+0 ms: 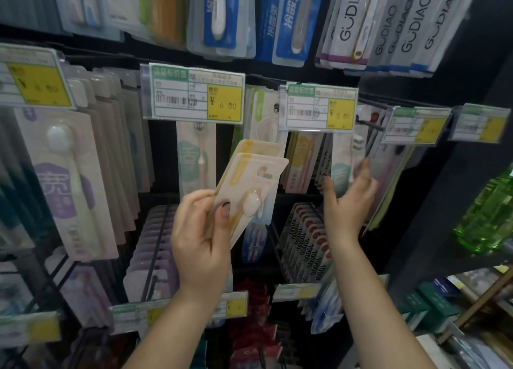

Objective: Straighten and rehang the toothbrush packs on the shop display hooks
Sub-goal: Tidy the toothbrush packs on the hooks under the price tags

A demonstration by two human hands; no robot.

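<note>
Rows of pale lilac-printed cardboard toothbrush packs [69, 185] hang at the far left. Centre, the left hand [201, 230] pinches two cream-and-yellow carded toothbrush packs [249, 185], fanned and tilted right, off the hooks, each showing a white brush head. Two yellow-and-green price tags [194, 94] sit above. The right hand [348, 199], fingers straight, touches hanging teal-printed packs [340, 171].

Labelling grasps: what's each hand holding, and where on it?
Left hand pinches two yellow toothbrush packs at their lower end, thumb on the front. Right hand holds nothing, fingers reaching toward hanging packs.
</note>
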